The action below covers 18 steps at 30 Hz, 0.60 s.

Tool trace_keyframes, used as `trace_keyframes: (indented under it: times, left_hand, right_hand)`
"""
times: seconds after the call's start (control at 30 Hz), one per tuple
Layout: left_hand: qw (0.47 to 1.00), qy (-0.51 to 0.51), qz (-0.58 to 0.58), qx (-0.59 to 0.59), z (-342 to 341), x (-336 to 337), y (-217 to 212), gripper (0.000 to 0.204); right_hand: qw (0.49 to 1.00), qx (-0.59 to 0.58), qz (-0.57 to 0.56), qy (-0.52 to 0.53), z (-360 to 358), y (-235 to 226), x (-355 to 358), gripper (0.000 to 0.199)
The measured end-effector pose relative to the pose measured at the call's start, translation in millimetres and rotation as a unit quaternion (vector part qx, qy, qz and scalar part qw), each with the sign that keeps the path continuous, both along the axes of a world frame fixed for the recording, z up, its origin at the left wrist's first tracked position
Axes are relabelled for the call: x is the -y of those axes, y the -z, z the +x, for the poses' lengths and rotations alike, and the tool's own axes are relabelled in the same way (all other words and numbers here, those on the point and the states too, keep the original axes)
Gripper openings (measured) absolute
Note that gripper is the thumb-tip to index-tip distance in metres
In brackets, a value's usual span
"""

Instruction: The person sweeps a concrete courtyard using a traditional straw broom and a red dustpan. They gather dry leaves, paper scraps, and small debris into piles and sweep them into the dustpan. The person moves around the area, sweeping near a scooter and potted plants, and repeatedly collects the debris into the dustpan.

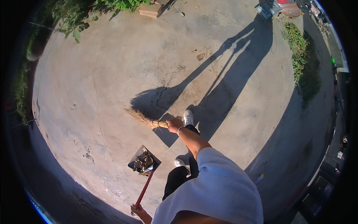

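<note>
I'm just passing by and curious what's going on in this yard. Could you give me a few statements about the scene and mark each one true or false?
1. The right hand grips a straw broom. True.
2. The dustpan is empty. False: it holds dry leaves and debris.
3. The left hand holds the dustpan's red handle. True.
4. The ground is a grass lawn. False: it is bare concrete ground, with plants only at the edges.
5. The person wears white shoes. True.
</note>
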<state>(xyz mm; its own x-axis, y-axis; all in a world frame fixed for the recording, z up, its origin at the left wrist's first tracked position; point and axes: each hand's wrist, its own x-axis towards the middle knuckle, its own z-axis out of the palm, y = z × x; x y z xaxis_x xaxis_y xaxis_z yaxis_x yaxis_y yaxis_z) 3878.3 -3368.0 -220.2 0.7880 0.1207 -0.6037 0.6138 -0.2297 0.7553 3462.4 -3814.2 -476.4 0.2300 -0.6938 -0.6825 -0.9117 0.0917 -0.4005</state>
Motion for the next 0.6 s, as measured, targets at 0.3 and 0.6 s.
trace_keyframes:
  times: [0.3, 0.6]
  left_hand:
    - [0.896, 0.402, 0.173, 0.076, 32, 179, 12, 0.066]
    - [0.909, 0.384, 0.128, 0.103, 55, 385, 105, 0.048]
  right_hand:
    - [0.869, -0.202, 0.019, 0.452, -265, -20, 131, 0.032]
    - [0.860, -0.251, -0.113, 0.429, -198, -49, 275, 0.035]
